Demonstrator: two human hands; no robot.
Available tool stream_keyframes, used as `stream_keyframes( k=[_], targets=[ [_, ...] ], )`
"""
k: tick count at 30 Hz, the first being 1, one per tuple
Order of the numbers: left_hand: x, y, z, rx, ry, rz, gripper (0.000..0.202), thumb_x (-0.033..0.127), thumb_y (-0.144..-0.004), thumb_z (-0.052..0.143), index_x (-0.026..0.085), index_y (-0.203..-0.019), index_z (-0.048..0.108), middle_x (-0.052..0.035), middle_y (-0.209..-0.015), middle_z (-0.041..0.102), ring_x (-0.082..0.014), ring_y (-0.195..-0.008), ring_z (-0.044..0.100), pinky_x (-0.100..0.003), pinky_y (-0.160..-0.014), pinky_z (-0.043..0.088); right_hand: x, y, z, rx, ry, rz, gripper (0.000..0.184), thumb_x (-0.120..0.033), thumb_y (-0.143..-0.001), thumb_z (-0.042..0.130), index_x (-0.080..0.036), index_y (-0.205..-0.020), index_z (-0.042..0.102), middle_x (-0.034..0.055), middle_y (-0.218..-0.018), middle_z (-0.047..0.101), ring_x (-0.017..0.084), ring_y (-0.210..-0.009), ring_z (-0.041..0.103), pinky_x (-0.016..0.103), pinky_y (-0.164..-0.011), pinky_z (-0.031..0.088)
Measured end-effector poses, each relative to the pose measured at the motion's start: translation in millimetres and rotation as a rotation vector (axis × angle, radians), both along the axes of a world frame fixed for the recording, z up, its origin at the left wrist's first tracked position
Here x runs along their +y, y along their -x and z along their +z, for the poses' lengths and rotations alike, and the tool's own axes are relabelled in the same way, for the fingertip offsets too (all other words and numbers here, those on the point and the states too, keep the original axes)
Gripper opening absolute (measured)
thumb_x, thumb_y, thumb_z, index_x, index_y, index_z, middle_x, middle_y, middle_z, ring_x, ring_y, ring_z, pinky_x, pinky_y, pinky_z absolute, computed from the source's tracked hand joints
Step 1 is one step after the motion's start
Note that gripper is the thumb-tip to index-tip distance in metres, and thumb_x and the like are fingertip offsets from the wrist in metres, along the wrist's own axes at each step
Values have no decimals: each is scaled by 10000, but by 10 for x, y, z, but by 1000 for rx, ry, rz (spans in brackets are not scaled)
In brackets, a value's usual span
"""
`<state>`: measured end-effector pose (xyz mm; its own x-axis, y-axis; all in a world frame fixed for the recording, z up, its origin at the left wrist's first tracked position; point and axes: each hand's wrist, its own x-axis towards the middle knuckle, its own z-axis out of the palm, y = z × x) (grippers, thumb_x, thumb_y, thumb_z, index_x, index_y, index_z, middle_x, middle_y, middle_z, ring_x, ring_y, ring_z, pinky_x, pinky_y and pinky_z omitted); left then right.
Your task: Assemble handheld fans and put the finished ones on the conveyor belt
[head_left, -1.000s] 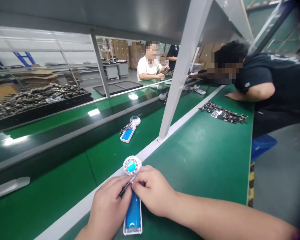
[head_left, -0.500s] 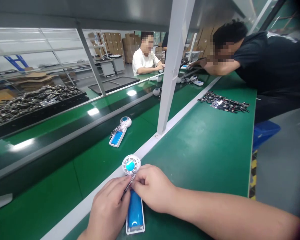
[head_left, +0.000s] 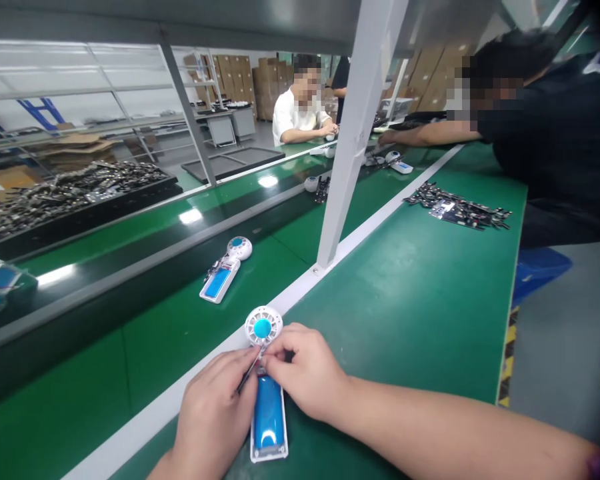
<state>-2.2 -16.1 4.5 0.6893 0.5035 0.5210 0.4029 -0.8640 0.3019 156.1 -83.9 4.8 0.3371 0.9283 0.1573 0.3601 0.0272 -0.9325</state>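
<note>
Presently: white handheld fan [head_left: 263, 328] lying on the green bench mat [head_left: 380, 333], its neck between your hands;
your left hand [head_left: 213, 417] closed around a small screwdriver [head_left: 251, 372], tip at the neck; your right hand [head_left: 305, 370] pinching the fan just beside it.

Two bare hands show in the lower part of the view: the person's left hand [head_left: 213, 408] at about seven o'clock and the right hand [head_left: 305, 370] at about six o'clock. Both have short, rounded fingers [head_left: 300, 353] and carry no ring, glove or watch. The long, bare right forearm [head_left: 430, 427] runs out toward four o'clock, ending in a dark blurred patch [head_left: 597, 465] too smeared to identify.
</note>
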Motion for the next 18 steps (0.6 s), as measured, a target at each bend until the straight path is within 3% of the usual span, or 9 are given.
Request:
stream_keyframes(
  k=[5,10,13,15,18],
  targets=[
    [25,-14,7,-40,126,-23,237,156,-849,555,213,-992,734,-39,-938,749,-177,-847,705,-270,-779,576,27,-38,-64,3,-44,65,147,-91,-741,656,-201,-652,696,-23,-674,649,132,-698,599,251,-692,448],
    [39,-132,148,-56,589,145,182,218,-802,587,215,-894,744,-26,-841,734,-178,-750,688,-266,-681,546,104,-51,-93,-53,-31,55,96,-118,-746,649,-187,-703,699,-1,-724,658,147,-722,598,254,-685,453],
    [161,-240,196,-109,779,268,230,231,-740,613,183,-937,721,-32,-879,743,-196,-785,697,-283,-739,540,126,-43,-59,-38,-57,-2,137,-102,-737,622,-183,-809,705,27,-804,665,176,-792,611,285,-750,477],
    [359,-332,198,-129,786,343,289,240,-720,598,172,-982,702,-39,-923,749,-208,-837,705,-289,-784,537,126,-21,-33,-19,-136,-51,233,-92,-726,611,-182,-923,698,57,-916,663,204,-901,611,327,-847,482],
    [783,-515,228,-117,662,475,347,269,-708,572,170,-1021,683,-55,-944,752,-231,-866,709,-299,-780,535,129,47,-7,-48,-286,-88,399,-74,-655,640,-177,-1040,666,94,-1046,639,249,-1032,579,390,-947,461]
  ],
)
